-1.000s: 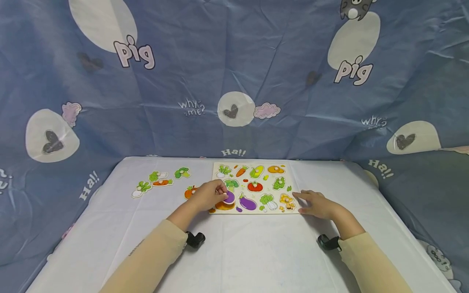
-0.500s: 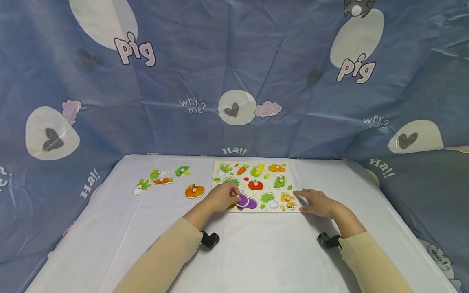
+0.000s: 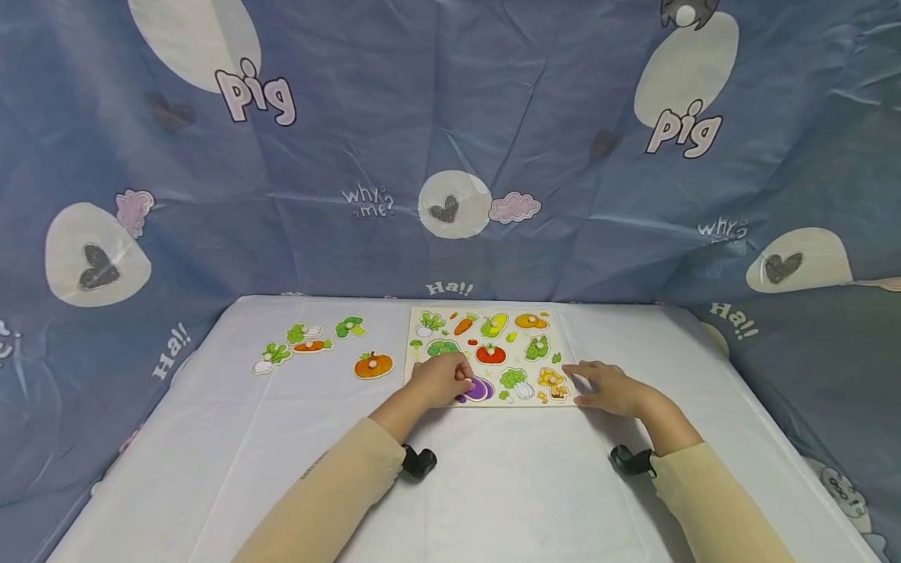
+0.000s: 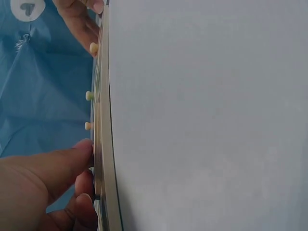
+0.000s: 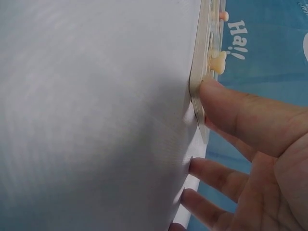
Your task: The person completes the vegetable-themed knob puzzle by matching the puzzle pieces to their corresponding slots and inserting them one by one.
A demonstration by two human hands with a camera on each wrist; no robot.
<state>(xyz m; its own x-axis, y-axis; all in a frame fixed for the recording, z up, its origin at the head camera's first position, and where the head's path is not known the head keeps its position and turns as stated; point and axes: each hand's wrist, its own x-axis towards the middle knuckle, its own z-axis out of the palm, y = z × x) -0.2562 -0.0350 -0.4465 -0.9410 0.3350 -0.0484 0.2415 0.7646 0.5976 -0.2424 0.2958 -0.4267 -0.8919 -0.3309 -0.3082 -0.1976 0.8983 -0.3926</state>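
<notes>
My left hand (image 3: 442,379) pinches a purple eggplant puzzle piece (image 3: 476,389) over the lower middle of the vegetable puzzle board (image 3: 516,356). The piece lies slightly left of the printed eggplant, whose purple edge shows beside it. In the left wrist view the thumb (image 4: 72,161) and fingertips meet close above the board; the piece's knob is hidden. At the board's right edge, my right hand (image 3: 611,389) has its fingers spread. The right wrist view shows its thumb (image 5: 236,108) against the board's corner, the other fingertips on the tablecloth.
Left of the board lie loose pieces: a pumpkin (image 3: 373,365), a broccoli (image 3: 350,327), a carrot (image 3: 310,346), a cabbage (image 3: 299,334) and a turnip (image 3: 271,358). On the board, a knobbed tomato piece (image 3: 490,354) and mushroom piece (image 3: 553,383) sit near the hands.
The left hand has carried the eggplant piece rightward across the board, from above the printed potato-like picture to the printed eggplant. The pumpkin piece is uncovered. The right hand stays put.
</notes>
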